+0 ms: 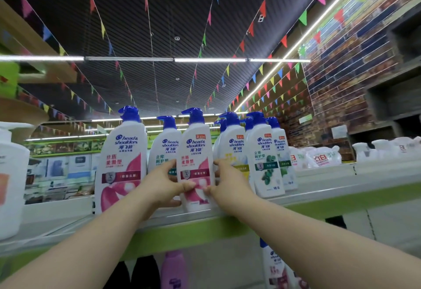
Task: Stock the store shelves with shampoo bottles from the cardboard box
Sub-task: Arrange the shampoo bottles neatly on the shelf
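Packed bottles (232,152) block the shelf (330,180) centre; room lies left of the big pink bottle (121,163), apparently also far right.

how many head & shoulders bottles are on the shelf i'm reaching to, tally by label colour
pink label bottle: 2
green label bottle: 3
yellow label bottle: 1
label hidden, only blue pump showing behind: 2
total: 8

Arms raised; left hand (163,184) and right hand (228,180) clasp the bottle (196,152).
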The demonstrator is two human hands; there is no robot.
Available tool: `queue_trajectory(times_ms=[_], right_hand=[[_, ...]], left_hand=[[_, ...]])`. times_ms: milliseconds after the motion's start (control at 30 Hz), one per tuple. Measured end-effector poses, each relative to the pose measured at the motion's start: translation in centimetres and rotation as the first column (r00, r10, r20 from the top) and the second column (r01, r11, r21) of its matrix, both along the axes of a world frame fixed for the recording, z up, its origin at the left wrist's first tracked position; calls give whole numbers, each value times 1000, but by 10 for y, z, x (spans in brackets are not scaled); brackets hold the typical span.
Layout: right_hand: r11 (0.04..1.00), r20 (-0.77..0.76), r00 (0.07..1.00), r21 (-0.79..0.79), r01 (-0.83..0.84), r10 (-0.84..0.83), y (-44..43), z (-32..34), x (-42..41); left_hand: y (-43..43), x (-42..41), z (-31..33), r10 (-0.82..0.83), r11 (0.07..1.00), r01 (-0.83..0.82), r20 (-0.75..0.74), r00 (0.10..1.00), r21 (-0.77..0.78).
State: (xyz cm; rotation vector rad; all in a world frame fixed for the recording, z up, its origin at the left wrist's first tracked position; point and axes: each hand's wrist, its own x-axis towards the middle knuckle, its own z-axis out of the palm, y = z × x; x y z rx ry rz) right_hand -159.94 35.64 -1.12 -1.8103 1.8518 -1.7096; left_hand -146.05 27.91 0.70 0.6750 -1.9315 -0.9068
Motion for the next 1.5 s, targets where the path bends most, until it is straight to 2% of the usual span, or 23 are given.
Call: queue_trajectory(times_ms=[133, 333, 533, 933, 1100, 1167, 1233, 1267, 1367, 1500], right_hand=[[999, -35, 998, 5, 47, -46, -2, -1, -1], [993, -46, 992, -27, 115, -117, 0, 0, -2], [993, -41, 993, -41, 113, -115, 2, -1, -2], [995, 46, 995, 44, 87, -90, 3, 4, -2], [993, 80, 992, 78, 91, -97, 1, 7, -4], [990, 103, 989, 105, 94, -105, 0, 10, -5], [990, 187, 980, 131, 44, -69, -1, 13, -7], [990, 242, 969, 140, 10, -44, -1, 15, -8], [987, 371, 928, 138, -77, 20, 3, 20, -11], [972, 410, 904, 137, -192, 121, 20, 27, -16]], left_hand=[[-5, -4, 0, -1, 999, 2, -15, 1000, 51], [-10, -17, -1, 29, 999, -29, 4, 1000, 34], [-19, -24, 0, 11, 998, -12, 5, 1000, 65], [-19, -32, 0, 75, 996, -76, 15, 997, 46], [-13, -32, 1, 107, 993, -110, 58, 993, 49], [-7, -29, 2, 133, 990, -140, 168, 977, 26], [3, -23, 3, 144, 988, -152, 305, 941, 2], [8, -20, 5, 137, 989, -147, 329, 935, 8], [25, -9, 16, 139, 988, -153, 313, 939, 19], [53, 2, 30, 185, 983, -179, 260, 948, -46]])
